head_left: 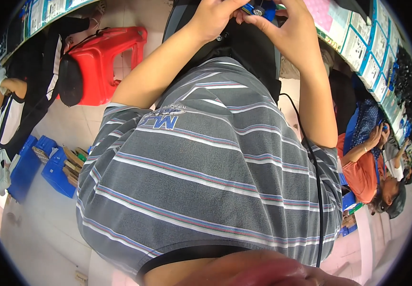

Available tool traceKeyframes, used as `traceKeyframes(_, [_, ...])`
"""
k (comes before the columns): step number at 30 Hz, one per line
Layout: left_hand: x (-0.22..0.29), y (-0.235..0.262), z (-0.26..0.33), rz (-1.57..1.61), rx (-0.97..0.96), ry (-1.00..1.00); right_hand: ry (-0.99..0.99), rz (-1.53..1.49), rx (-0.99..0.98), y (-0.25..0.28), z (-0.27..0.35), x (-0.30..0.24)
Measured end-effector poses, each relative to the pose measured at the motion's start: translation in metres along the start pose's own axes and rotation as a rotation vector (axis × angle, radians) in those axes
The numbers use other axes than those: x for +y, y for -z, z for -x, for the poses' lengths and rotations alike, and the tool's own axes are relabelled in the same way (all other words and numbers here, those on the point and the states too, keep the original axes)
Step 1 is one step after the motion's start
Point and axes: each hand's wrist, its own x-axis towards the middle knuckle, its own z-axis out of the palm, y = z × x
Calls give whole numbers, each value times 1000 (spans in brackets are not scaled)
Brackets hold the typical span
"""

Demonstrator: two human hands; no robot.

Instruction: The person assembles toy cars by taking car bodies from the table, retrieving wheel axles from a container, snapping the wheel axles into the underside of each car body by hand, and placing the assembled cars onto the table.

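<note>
Both hands meet at the upper edge of the view, above my lap. Between them is a small blue part with a silver-and-black wheel [258, 10], partly cut off by the picture's edge and covered by fingers. My left hand [214, 18] pinches it from the left, its fingertips partly out of view. My right hand [286, 23] closes round its right side, with the thumb pressed near the wheel. Below the hands, small shiny round pieces [222, 36] lie on the dark cloth over my lap.
A red plastic stool [96, 71] stands at left, near a seated person [18, 109]. Blue bins [58, 171] sit on the floor behind. At right, a table with blue-edged printed sheets [370, 69] runs past a person in orange [361, 171]. A black cable [316, 190] hangs over my shirt.
</note>
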Motion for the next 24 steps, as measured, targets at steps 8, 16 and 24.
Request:
traceKeyframes(8, [8,21,15,154,14,-135,-117,-51,-2,-69,45,63])
traceKeyframes(16, [13,22,27,173,8,-129,-67,248,-386,-130,36,85])
traceKeyframes(24, [13,35,42,79,-22,-126,-152,-496,-6,-21,47,37])
